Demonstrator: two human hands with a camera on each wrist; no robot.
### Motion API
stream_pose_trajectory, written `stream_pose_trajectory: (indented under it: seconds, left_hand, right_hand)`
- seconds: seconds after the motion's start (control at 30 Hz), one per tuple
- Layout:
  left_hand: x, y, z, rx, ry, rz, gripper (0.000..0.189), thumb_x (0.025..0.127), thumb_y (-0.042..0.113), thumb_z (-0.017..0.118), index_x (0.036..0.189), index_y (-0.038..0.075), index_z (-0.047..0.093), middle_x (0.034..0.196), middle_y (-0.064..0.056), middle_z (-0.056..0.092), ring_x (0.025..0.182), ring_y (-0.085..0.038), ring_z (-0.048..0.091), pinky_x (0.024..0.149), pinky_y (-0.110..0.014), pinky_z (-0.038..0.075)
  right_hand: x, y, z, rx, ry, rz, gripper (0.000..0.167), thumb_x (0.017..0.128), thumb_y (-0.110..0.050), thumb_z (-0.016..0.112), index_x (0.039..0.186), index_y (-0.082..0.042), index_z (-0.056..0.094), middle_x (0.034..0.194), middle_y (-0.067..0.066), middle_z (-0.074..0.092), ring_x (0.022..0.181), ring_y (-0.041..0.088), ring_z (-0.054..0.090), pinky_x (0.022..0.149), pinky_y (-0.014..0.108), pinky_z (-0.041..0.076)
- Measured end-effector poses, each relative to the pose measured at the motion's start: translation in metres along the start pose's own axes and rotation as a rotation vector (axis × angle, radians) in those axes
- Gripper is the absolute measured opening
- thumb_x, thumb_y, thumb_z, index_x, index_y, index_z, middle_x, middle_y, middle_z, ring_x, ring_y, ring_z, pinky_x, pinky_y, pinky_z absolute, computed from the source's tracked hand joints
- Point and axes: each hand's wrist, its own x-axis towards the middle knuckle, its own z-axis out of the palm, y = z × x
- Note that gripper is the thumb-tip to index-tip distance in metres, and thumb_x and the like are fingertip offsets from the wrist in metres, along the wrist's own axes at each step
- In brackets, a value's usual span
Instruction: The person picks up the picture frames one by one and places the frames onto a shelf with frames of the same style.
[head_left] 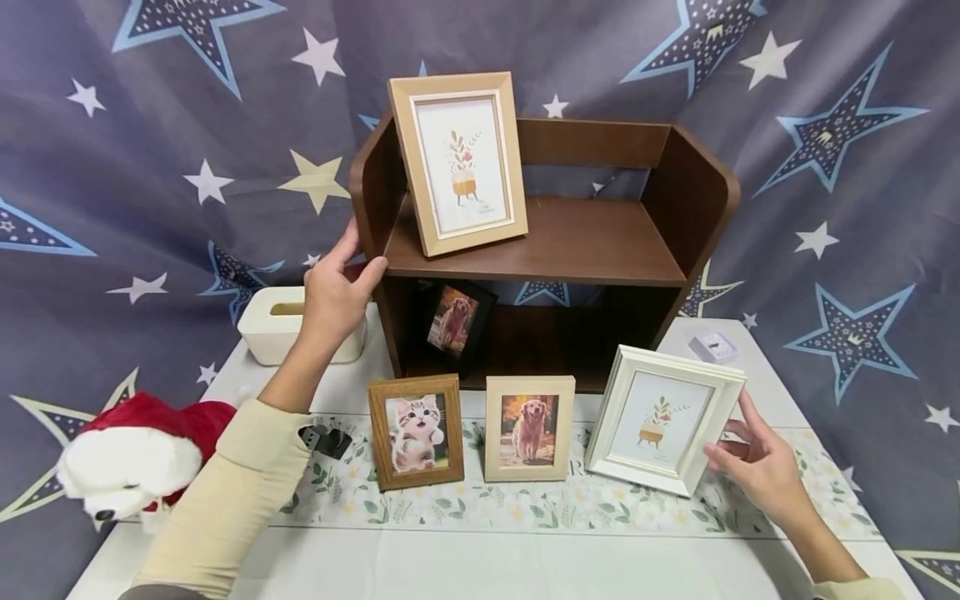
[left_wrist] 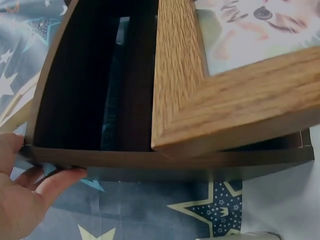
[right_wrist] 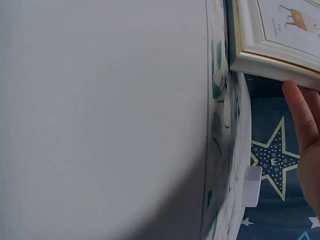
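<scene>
My left hand (head_left: 335, 296) grips the left side panel of a dark brown two-tier shelf (head_left: 592, 242), thumb at its front edge. In the left wrist view, the thumb lies against the panel's edge. At the right, my right hand (head_left: 765, 467) holds the right edge of a white picture frame (head_left: 720, 417) with a plant print, which stands tilted on the table. Thumb and fingertips meet that edge in the right wrist view. A brown frame with a kitten photo (head_left: 416, 433) and a pale wood frame with a dog photo (head_left: 530, 429) stand before the shelf.
A light wood frame (head_left: 465, 167) leans on the upper tier; a black frame (head_left: 457, 321) stands tilted in the lower one. A white tissue box (head_left: 273, 325) and white plush dog (head_left: 131, 462) are at left. A small whitish box (head_left: 712, 346) sits behind the white frame.
</scene>
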Motion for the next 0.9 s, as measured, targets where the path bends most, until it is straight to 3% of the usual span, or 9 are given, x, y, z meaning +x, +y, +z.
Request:
stream_pose_trajectory:
  seconds: [0.23,0.4,0.47,0.67,0.8,0.9]
  left_hand:
    - [0.0003,-0.002,0.0025,0.028,-0.006,0.014,0.063,0.097,0.017,0.069,0.155,0.028,0.044,0.139,-0.013,0.065,0.111,-0.032,0.071,0.093,-0.042,0.059]
    - [-0.0003,-0.0026,0.0008,0.028,-0.018,-0.004,0.063,0.098,0.017,0.068,0.155,0.029,0.043,0.144,-0.008,0.062,0.111,-0.03,0.071,0.087,-0.01,0.054]
    - [-0.0003,-0.002,0.0,0.021,-0.016,-0.005,0.063,0.098,0.017,0.068,0.155,0.029,0.044,0.145,-0.007,0.061,0.112,-0.03,0.071,0.086,-0.006,0.052]
    - [-0.0002,-0.0011,-0.0014,0.01,-0.001,-0.001,0.064,0.097,0.016,0.069,0.154,0.032,0.044,0.143,-0.007,0.063,0.113,-0.03,0.07,0.094,-0.028,0.058]
    - [-0.0001,-0.002,0.0001,-0.001,0.003,-0.005,0.064,0.097,0.014,0.069,0.154,0.032,0.045,0.143,-0.007,0.063,0.113,-0.028,0.07,0.093,-0.023,0.058]
    - [-0.0001,-0.0023,0.0026,-0.011,0.0,-0.004,0.064,0.097,0.014,0.069,0.154,0.03,0.045,0.144,-0.006,0.062,0.115,-0.026,0.068,0.096,-0.029,0.058]
  right_hand:
    - [-0.0037,-0.0014,0.0027,0.007,0.053,-0.024,0.097,0.08,0.032,0.059,0.161,-0.006,0.023,0.113,-0.014,0.074,0.089,0.002,0.075,0.06,0.024,0.061]
    - [-0.0038,-0.0012,0.004,-0.023,0.048,0.004,0.095,0.082,0.029,0.06,0.161,-0.008,0.024,0.116,-0.017,0.073,0.09,0.0,0.074,0.058,0.028,0.061]
    - [-0.0031,-0.0013,0.0037,-0.034,0.039,0.011,0.095,0.083,0.028,0.061,0.162,-0.009,0.023,0.117,-0.018,0.072,0.091,0.0,0.074,0.056,0.03,0.061]
    - [-0.0007,-0.001,0.0052,-0.029,0.035,0.023,0.094,0.084,0.026,0.061,0.162,-0.011,0.023,0.118,-0.018,0.072,0.092,0.0,0.074,0.056,0.032,0.061]
    - [-0.0006,-0.0012,0.0075,0.018,0.055,0.02,0.093,0.084,0.027,0.06,0.161,-0.009,0.024,0.116,-0.016,0.073,0.09,0.001,0.074,0.054,0.032,0.06]
    - [-0.0013,-0.0017,0.008,0.024,0.075,0.012,0.093,0.083,0.028,0.06,0.161,-0.008,0.025,0.115,-0.016,0.073,0.089,0.001,0.074,0.053,0.031,0.06]
